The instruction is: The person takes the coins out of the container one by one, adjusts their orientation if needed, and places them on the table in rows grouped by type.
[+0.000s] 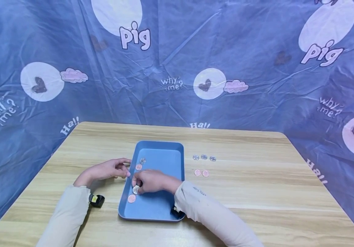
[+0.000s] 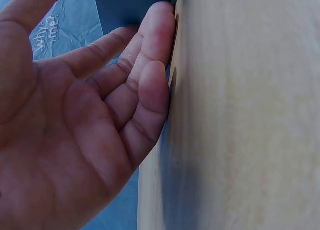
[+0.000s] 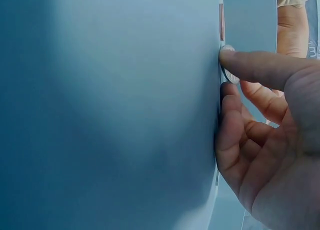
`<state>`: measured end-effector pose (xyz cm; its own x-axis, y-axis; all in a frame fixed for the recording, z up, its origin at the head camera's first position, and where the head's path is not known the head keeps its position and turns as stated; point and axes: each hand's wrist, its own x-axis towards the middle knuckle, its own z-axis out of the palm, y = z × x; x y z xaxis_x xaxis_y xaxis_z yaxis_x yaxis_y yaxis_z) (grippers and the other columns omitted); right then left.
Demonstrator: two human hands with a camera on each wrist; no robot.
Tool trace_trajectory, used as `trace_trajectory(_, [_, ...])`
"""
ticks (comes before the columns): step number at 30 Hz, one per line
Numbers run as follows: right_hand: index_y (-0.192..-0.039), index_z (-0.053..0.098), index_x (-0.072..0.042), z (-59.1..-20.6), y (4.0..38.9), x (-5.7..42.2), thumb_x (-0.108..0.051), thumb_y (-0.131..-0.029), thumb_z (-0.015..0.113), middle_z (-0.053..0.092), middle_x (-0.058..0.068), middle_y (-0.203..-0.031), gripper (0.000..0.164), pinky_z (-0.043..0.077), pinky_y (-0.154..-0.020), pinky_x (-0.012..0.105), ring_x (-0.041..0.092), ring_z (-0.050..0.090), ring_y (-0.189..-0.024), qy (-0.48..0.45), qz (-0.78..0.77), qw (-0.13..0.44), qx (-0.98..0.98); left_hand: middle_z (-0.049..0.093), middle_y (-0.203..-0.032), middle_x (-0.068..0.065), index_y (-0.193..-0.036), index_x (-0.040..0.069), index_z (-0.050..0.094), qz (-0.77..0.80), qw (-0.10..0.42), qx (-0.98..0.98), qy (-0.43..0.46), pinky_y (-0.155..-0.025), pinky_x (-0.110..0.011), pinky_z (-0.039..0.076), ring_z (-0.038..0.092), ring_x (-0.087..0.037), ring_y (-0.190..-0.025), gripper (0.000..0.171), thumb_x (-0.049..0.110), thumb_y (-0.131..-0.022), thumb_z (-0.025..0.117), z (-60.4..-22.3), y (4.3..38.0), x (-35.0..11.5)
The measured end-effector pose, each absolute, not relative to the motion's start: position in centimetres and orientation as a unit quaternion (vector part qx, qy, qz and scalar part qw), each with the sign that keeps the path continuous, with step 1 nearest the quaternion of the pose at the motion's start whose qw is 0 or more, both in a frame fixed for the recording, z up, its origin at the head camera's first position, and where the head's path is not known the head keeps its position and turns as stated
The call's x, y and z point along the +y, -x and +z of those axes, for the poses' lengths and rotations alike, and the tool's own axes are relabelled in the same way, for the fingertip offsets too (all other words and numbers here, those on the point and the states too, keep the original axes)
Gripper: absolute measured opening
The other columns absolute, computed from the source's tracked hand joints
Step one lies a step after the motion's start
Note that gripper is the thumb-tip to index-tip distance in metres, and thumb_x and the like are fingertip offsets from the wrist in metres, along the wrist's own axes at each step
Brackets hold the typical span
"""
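My right hand (image 1: 152, 180) reaches into the blue tray (image 1: 164, 210) and pinches a silver coin (image 1: 135, 190) near its left side. In the right wrist view the thumb lies against that coin (image 3: 230, 76), which stands tilted on its edge. A copper coin (image 1: 132, 198) lies nearer the front of the tray. Farther back in it are another copper coin (image 1: 138, 167) and a silver coin (image 1: 143, 160). My left hand (image 1: 110, 169) rests beside the tray's left wall, fingers loosely bent, its fingertips at the wall and holding nothing.
Right of the tray, three silver coins (image 1: 204, 157) lie in a row on the wooden table (image 1: 257, 185). Two copper coins (image 1: 201, 173) lie side by side in front of them. A blue printed cloth (image 1: 177, 106) hangs behind the table.
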<state>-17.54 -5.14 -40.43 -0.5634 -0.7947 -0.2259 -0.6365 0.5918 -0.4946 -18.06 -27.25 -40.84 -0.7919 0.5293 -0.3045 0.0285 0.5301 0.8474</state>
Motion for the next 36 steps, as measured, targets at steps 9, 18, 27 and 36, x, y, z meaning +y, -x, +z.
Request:
trace_trajectory(9, [-0.097, 0.063, -0.018, -40.5, 17.8, -4.8, -0.009, -0.084, 0.071, 0.063, -0.007, -0.081, 0.018, 0.042, -0.065, 0.015, 0.000, 0.053, -0.070, 0.421, -0.215, 0.223, 0.852, 0.064, -0.100, -0.005, -0.143, -0.009, 0.032, 0.455, 0.275, 0.830, -0.168, -0.073, -0.029, 0.042, 0.058, -0.015, -0.088, 0.068, 0.023, -0.092, 0.063, -40.9, 18.2, -27.3])
trace_trajectory(18, [-0.098, 0.066, -0.014, -40.5, 17.8, -4.5, -0.003, -0.083, 0.069, 0.062, -0.008, -0.075, 0.019, 0.043, -0.060, 0.013, -0.002, 0.052, -0.063, 0.420, -0.246, 0.234, 0.841, 0.063, -0.099, -0.006, -0.144, -0.009, 0.031, 0.461, 0.275, 0.827, -0.169, -0.072, -0.029, 0.042, 0.058, -0.014, -0.086, 0.069, 0.022, -0.091, 0.063, -41.0, 18.1, -27.2])
trace_trajectory(27, [-0.101, 0.063, -0.010, -39.5, 17.4, -4.5, 0.002, -0.084, 0.064, 0.055, -0.007, -0.073, 0.021, 0.040, -0.055, 0.015, 0.001, 0.047, -0.059, 0.429, -0.271, 0.253, 0.824, 0.063, -0.100, -0.007, -0.143, -0.010, 0.031, 0.462, 0.272, 0.826, -0.173, -0.073, -0.029, 0.043, 0.058, -0.014, -0.087, 0.067, 0.021, -0.092, 0.062, -41.0, 18.0, -27.4])
trace_trajectory(36, [-0.104, 0.060, -0.005, -37.9, 17.5, -3.6, 0.008, -0.085, 0.059, 0.056, -0.003, -0.075, 0.023, 0.042, -0.055, 0.018, 0.005, 0.051, -0.059, 0.405, -0.385, 0.298, 0.774, 0.064, -0.103, -0.007, -0.143, -0.010, 0.031, 0.464, 0.275, 0.825, -0.169, -0.076, -0.032, 0.043, 0.058, -0.016, -0.091, 0.067, 0.018, -0.091, 0.061, -40.9, 17.9, -27.4])
